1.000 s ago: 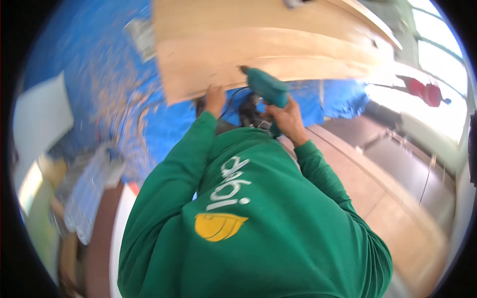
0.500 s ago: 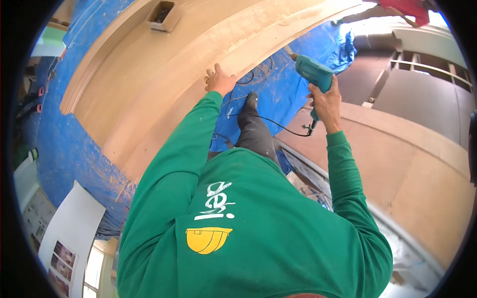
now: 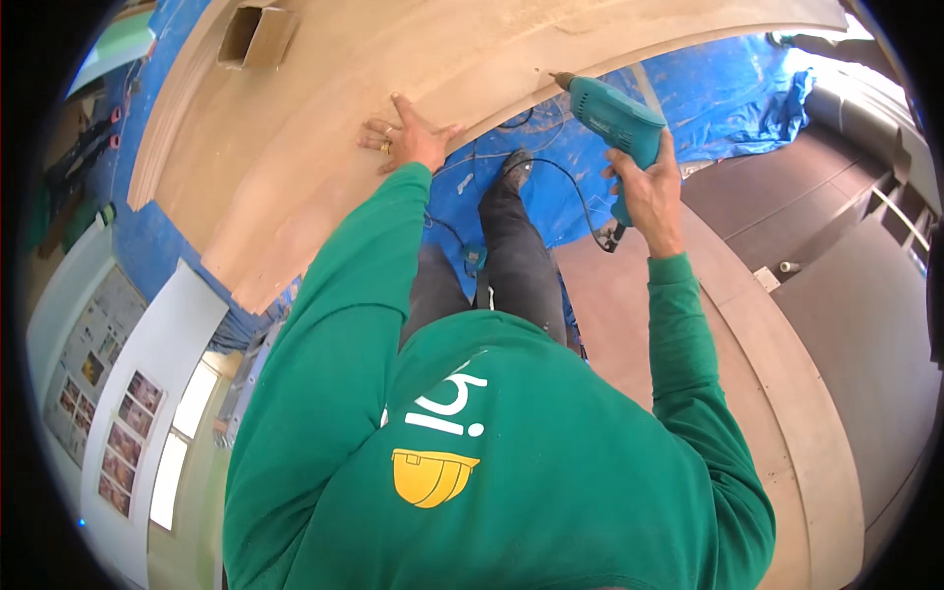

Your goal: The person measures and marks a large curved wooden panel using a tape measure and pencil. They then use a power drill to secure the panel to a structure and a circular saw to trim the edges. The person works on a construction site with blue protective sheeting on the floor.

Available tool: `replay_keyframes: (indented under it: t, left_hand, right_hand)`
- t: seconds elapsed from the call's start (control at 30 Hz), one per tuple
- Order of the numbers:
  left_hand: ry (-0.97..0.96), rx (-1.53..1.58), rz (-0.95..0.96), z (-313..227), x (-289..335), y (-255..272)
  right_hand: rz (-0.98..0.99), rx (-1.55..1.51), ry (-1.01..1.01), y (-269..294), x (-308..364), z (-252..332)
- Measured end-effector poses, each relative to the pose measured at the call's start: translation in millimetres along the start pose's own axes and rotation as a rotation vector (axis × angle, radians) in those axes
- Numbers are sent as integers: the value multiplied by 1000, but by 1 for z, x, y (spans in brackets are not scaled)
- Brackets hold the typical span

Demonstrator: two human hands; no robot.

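Observation:
My right hand (image 3: 649, 197) grips a teal corded power drill (image 3: 618, 118) by its handle, and the drill points to the left. Its chuck end reaches the edge of a large curved wooden panel (image 3: 482, 74), beside a small dark spot in the wood. Whether the tip touches the wood I cannot tell. My left hand (image 3: 405, 138), with a ring on one finger, lies flat on the panel with its fingers spread. A black cord hangs from the base of the drill handle.
An open cardboard box (image 3: 258, 37) sits on the panel at the far left. Blue plastic sheeting (image 3: 551, 197) with loose cords covers the floor. Brown sheets (image 3: 796, 187) and a curved wooden piece (image 3: 777, 413) lie on the right. Another person's leg (image 3: 846, 49) shows at the far right.
The drill has come closer to the panel, its chuck end now at the wood's edge. My left hand has shifted slightly left along the panel, fingers more spread. The whole view has turned.

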State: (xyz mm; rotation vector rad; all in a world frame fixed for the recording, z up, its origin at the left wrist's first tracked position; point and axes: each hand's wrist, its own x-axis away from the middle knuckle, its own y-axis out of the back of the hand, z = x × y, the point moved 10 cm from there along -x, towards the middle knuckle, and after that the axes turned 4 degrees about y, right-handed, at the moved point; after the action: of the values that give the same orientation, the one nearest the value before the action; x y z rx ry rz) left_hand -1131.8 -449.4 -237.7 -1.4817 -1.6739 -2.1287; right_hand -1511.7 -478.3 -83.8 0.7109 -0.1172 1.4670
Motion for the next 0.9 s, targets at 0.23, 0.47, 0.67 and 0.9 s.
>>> replay_keyframes:
  t: [0.23,0.47,0.67,0.9]
  left_hand:
    - [17,-59,0,6,-5,-13]
    - [35,6,0,7,-4,-11]
    - [33,52,-24,5,-5,-11]
    - [13,41,-59,15,-11,-11]
  right_hand:
    - [29,111,33,-19,-8,-4]
    - [226,831,291,-63,-26,93]
    - [22,445,58,-37,-23,36]
    - [279,800,342,-70,-27,91]
